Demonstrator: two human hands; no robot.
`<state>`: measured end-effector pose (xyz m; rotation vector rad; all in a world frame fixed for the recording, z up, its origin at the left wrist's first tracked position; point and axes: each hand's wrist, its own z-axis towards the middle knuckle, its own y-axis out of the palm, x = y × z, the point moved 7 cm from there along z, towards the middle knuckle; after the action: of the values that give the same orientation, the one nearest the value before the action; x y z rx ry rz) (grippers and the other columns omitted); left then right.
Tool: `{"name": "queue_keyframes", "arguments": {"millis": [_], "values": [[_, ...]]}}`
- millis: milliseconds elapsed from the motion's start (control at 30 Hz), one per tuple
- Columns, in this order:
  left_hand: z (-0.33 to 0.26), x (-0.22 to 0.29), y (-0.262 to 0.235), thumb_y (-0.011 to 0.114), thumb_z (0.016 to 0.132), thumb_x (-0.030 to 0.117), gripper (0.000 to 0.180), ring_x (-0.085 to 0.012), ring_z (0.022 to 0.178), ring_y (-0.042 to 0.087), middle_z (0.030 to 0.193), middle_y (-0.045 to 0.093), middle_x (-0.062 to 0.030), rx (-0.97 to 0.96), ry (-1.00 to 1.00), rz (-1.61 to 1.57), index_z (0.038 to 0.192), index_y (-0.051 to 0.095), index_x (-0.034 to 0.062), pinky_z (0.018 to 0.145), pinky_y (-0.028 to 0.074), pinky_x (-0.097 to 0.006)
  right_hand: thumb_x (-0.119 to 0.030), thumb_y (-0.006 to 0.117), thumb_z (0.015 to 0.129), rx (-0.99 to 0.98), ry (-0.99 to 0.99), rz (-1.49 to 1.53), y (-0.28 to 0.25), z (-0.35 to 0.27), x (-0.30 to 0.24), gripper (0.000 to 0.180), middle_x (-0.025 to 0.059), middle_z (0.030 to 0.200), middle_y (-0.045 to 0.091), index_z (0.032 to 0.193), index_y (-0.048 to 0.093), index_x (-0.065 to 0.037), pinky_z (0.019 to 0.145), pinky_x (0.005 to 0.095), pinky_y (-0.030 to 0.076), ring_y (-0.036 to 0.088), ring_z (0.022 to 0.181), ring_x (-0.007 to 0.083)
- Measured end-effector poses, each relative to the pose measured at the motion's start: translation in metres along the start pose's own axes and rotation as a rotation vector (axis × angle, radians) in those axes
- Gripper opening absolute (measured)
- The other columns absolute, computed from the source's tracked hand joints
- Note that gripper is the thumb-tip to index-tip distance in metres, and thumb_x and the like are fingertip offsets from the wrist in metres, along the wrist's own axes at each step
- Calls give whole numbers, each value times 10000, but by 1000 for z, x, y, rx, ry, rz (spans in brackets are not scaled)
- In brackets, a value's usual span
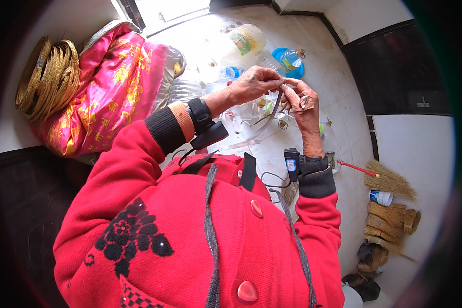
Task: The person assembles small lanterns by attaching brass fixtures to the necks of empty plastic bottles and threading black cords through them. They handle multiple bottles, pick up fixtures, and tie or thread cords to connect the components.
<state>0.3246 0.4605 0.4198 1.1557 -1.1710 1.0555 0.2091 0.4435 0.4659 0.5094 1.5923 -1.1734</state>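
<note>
Both hands are raised in front of my chest and meet at the fingertips. My left hand [255, 84] pinches one end of a narrow, greyish, see-through strip [275, 109], which hangs down in a curve. The fingers of my right hand [304, 108] are closed at the same spot, on the strip's upper end. A small pale loop [306, 102] stands out by my right fingers; whether it belongs to the strip, I cannot tell. Below and behind the hands lie clear plastic bottles and cut pieces, among them a bottle [291, 59] in a blue basin [280, 53].
A large clear jug [247, 40] stands at the back. To the left, golden braided coils [54, 72] rest against a pink cloth bundle [113, 97] with yellow patterns. Along the right wall are straw brooms [390, 179], a red stick [358, 168] and a blue-and-white cup [381, 197].
</note>
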Motion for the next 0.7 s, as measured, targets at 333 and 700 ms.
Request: {"name": "queue_keyframes", "arguments": {"millis": [333,700], "values": [[4,10,2,503,858,189,225,-88,678,552,748,603,-40,-28,40,207,876,585,-20,620,461,-218,-122,538,794,55,-184,-272,-3,2,-20,129,127,651,589,839,595,-15,513,281,444,585,545,185],[4,33,1,504,830,162,200,-113,616,558,674,592,-69,-27,100,425,852,598,-13,579,454,-246,-114,559,780,-26,-126,-319,-9,11,-24,118,115,647,590,789,568,4,564,282,458,582,585,171]]}}
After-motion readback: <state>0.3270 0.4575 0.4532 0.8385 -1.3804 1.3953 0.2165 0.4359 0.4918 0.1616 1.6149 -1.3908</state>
